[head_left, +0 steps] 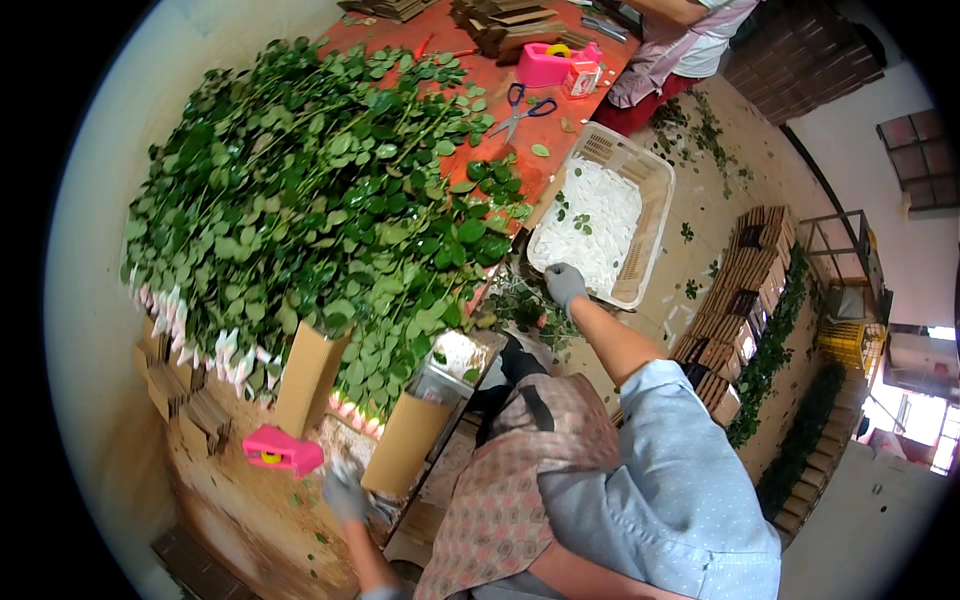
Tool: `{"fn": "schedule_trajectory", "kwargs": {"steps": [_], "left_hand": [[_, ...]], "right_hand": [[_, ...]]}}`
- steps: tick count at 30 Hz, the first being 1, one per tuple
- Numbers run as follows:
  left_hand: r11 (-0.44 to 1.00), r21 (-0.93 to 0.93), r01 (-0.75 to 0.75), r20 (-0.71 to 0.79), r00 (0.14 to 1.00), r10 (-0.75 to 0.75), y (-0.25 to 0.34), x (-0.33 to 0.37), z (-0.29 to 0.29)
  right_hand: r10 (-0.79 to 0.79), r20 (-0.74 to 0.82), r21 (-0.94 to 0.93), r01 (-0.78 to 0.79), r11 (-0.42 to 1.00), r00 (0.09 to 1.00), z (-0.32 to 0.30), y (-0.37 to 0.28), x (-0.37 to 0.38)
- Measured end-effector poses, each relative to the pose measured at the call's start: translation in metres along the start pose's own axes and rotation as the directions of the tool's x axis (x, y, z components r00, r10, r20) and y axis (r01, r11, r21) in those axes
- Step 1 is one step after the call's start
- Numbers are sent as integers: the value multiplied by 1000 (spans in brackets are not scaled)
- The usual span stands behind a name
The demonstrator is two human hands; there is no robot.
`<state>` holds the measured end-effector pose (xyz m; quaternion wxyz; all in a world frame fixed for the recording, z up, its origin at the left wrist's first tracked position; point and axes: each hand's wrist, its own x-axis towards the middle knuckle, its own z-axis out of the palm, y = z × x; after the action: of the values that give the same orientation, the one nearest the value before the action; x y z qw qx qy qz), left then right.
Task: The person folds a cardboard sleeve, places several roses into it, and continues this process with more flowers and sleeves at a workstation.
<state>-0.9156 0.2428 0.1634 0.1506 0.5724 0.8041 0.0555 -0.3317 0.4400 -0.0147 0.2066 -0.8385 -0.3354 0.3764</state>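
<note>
My right hand (567,284), in a grey glove, is at the near corner of a cream plastic basket (655,225). Its fingers look closed, and what is in them is hidden. Inside the basket lies a heap of white strip-like pieces (590,225) with a few leaves on top. Low on the left, my left hand (346,496), also gloved, is smeared by motion beside a folded cardboard sleeve (405,445). A pink tape dispenser (283,452) stands just left of it. Rose stems (310,190) with leaves cover the table, their pale wrapped buds (235,362) toward me.
Another cardboard piece (312,375) stands among the buds. Blue-handled scissors (520,110), a second pink dispenser (545,62) and cardboard stacks (505,25) lie on the red tabletop (545,130). A co-worker (690,45) is at the far end. Fallen leaves and stacked cardboard (735,300) are on the floor.
</note>
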Motion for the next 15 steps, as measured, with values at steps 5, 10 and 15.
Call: {"fn": "schedule_trajectory", "kwargs": {"steps": [5, 10, 15], "left_hand": [[981, 53, 189, 615, 767, -181, 53, -110, -40], [912, 174, 372, 727, 576, -373, -42, -229, 25], [950, 74, 303, 919, 350, -183, -112, -262, 79]], "right_hand": [[92, -149, 10, -92, 996, 985, 32, -18, 98], [282, -128, -1, -285, 959, 951, 39, -57, 159], [280, -45, -126, -284, 951, 959, 42, -42, 190]]}}
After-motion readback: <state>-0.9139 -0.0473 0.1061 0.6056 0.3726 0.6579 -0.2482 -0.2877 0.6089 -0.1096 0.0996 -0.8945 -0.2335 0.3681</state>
